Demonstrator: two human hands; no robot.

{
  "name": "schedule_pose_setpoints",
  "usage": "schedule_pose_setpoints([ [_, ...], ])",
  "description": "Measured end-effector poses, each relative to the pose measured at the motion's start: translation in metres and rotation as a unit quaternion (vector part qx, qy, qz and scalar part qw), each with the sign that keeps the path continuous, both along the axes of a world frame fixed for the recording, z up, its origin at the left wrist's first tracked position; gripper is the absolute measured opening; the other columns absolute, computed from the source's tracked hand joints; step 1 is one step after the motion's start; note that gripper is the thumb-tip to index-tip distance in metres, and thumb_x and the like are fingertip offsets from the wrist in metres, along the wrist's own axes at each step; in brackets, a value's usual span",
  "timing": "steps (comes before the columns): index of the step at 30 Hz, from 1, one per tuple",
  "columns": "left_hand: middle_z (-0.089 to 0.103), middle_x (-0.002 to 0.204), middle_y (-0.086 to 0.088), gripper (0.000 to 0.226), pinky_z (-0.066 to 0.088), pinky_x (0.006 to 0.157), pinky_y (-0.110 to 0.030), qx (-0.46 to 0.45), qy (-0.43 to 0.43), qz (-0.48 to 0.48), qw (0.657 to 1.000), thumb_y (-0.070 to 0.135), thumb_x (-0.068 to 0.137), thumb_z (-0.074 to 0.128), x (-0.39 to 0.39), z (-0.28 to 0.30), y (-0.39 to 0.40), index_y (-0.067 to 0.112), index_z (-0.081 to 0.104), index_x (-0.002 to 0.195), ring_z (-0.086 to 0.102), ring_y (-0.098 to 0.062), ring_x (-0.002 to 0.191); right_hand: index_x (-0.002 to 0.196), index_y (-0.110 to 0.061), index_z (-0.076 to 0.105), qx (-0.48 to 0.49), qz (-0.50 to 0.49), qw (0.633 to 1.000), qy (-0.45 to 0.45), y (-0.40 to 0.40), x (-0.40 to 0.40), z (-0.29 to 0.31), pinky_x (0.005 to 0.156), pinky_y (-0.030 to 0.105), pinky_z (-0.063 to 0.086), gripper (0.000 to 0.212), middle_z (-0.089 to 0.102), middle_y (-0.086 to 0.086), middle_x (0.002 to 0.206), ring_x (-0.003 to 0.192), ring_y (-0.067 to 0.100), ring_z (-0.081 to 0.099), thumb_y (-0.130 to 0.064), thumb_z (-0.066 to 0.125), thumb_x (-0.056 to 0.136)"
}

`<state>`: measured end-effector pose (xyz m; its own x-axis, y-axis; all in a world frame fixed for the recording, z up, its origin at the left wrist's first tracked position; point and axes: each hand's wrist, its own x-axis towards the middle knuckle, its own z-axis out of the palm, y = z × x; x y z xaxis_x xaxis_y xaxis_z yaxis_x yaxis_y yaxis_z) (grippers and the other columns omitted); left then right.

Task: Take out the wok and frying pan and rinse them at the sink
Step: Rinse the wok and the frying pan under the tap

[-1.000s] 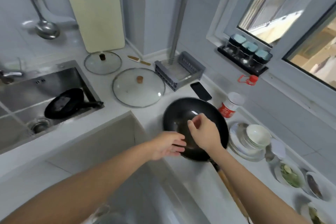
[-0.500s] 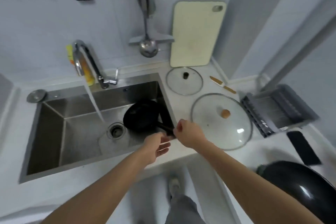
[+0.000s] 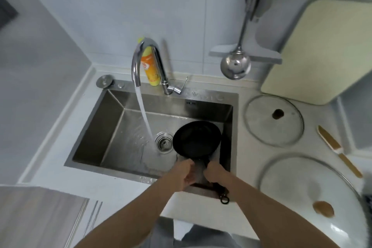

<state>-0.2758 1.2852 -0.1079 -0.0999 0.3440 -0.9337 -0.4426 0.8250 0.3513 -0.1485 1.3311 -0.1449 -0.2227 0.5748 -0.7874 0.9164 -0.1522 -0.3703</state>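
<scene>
Right hand (image 3: pixel 214 173) grips the frying pan (image 3: pixel 196 139) handle, left hand (image 3: pixel 184 174) loosely curled beside; faucet (image 3: pixel 148 62) running.

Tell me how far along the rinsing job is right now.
Done: the round black frying pan is in the steel sink, faucet stream running. In hand: the right hand grips its handle, the left hand close beside. Left: the stream misses the pan; no wok in view.
</scene>
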Motion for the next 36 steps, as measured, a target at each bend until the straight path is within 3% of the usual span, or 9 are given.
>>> schedule_pose_setpoints([
  [4,0.058,0.079,-0.005,0.011,0.049,0.063,-0.029,-0.005,-0.015,-0.023,1.0,0.02,0.094,0.055,-0.01,-0.002,0.016,0.012,0.058,0.087,0.055,-0.017,0.066,0.082,-0.007,0.062,-0.067,-0.127,0.985,0.092,0.03,-0.031,0.036,0.059,0.029,0.048,0.018,0.064,0.01,0.084,0.071,0.02,0.06,-0.014,0.052,0.096],
  [7,0.069,0.1,-0.01,0.035,0.055,0.078,-0.035,0.008,-0.034,-0.015,0.999,0.039,0.094,0.055,-0.024,0.001,0.029,0.007,0.065,0.103,0.066,-0.025,0.089,0.088,-0.005,0.062,-0.196,-0.217,0.944,0.155,0.048,-0.056,0.064,0.059,0.029,0.055,0.022,0.065,0.014,0.08,0.067,0.024,0.066,-0.011,0.044,0.097],
  [11,0.072,0.112,-0.017,0.042,0.057,0.089,-0.043,0.051,-0.077,0.054,0.994,0.034,0.095,0.053,-0.051,0.009,0.038,0.002,0.062,0.122,0.068,-0.033,0.105,0.097,-0.003,0.058,-0.205,-0.152,0.953,0.165,0.05,-0.091,0.083,0.053,0.025,0.054,0.02,0.059,0.016,0.082,0.059,0.019,0.065,-0.009,0.04,0.094],
  [14,0.069,0.091,-0.013,0.031,0.053,0.072,-0.036,0.077,-0.06,0.094,0.991,0.028,0.091,0.053,-0.077,0.014,0.032,0.005,0.064,0.109,0.065,-0.026,0.082,0.09,-0.001,0.064,-0.175,-0.114,0.959,0.19,0.047,-0.108,0.094,0.063,0.033,0.055,0.018,0.064,0.016,0.077,0.062,0.023,0.064,-0.002,0.049,0.08],
  [21,0.05,0.055,-0.005,0.02,0.04,0.038,-0.02,0.099,-0.029,0.14,0.985,0.021,0.09,0.052,-0.123,0.029,0.026,0.012,0.054,0.072,0.049,-0.016,0.04,0.084,-0.007,0.053,-0.301,-0.188,0.899,0.256,0.04,-0.139,0.104,0.044,0.02,0.045,0.017,0.058,0.007,0.057,0.046,0.013,0.05,-0.016,0.059,0.097],
  [26,0.061,0.062,-0.002,0.024,0.043,0.041,-0.022,0.131,-0.063,0.16,0.976,0.021,0.093,0.048,-0.123,0.023,0.025,0.012,0.063,0.076,0.055,-0.014,0.047,0.086,-0.011,0.054,-0.258,-0.111,0.927,0.248,0.043,-0.136,0.108,0.042,0.022,0.046,0.013,0.055,0.006,0.058,0.041,0.012,0.049,-0.017,0.06,0.096],
  [30,0.066,0.076,-0.003,0.024,0.041,0.044,-0.023,0.124,-0.07,0.154,0.978,0.018,0.096,0.046,-0.107,0.017,0.021,0.013,0.064,0.082,0.058,-0.016,0.059,0.089,-0.012,0.056,-0.084,0.064,0.959,0.264,0.033,-0.107,0.09,0.043,0.025,0.045,0.013,0.056,0.004,0.052,0.037,0.016,0.051,-0.023,0.059,0.094],
  [33,0.064,0.088,-0.008,0.018,0.047,0.053,-0.028,0.116,-0.042,0.133,0.983,0.019,0.096,0.051,-0.1,0.011,0.015,0.008,0.064,0.102,0.06,-0.02,0.074,0.11,-0.011,0.053,-0.027,0.072,0.955,0.285,0.017,-0.092,0.076,0.039,0.023,0.042,0.02,0.057,0.001,0.053,0.034,0.013,0.052,-0.024,0.057,0.096],
  [36,0.066,0.087,-0.004,0.018,0.041,0.051,-0.024,0.112,-0.036,0.115,0.986,0.021,0.097,0.054,-0.096,0.018,0.014,0.011,0.062,0.11,0.06,-0.014,0.061,0.114,-0.017,0.053,0.0,0.063,0.952,0.3,0.012,-0.089,0.068,0.039,0.025,0.043,0.023,0.058,-0.002,0.053,0.034,0.014,0.052,-0.028,0.059,0.095],
])
